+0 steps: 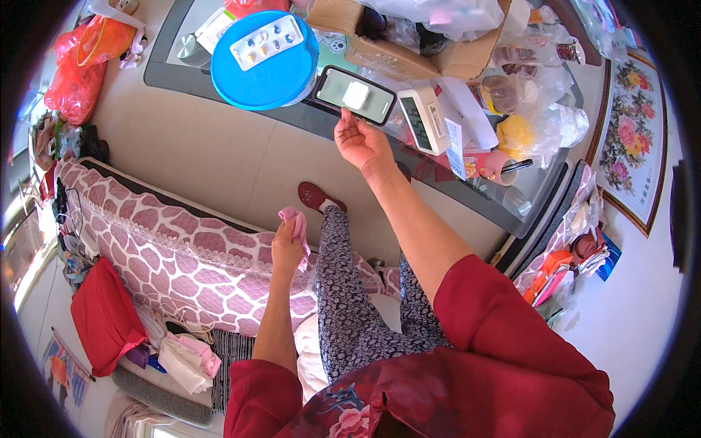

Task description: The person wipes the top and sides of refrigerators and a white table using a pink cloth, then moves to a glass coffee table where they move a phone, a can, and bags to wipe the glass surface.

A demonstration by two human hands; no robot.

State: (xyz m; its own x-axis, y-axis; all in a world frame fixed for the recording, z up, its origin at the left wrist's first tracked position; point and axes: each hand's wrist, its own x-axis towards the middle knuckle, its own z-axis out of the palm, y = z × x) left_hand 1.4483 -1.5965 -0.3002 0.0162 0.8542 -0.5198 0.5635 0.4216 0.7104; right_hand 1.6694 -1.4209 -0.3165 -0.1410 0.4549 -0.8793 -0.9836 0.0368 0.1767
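Note:
My left hand (287, 247) is closed around a bunched pink cloth (298, 225) and hangs over the edge of the seat. Farther forward, my right hand (358, 138) is palm up with its fingers curled, at the near edge of a smartphone (355, 95) with a lit screen. Whether the fingertips touch the phone, I cannot tell. Left of the phone, a blister pack of pills (266, 42) lies on a round blue lid (263, 82). A white digital clock (424, 120) stands right of the phone.
The glass table (186, 82) also carries an open cardboard box (394, 57), plastic bags and a pink cup (499, 167) holding a pen. A sofa with a patterned cover (202, 263) runs along the left. Red plastic bags (76, 82) sit at the far left. A framed floral picture (630, 137) is at the right.

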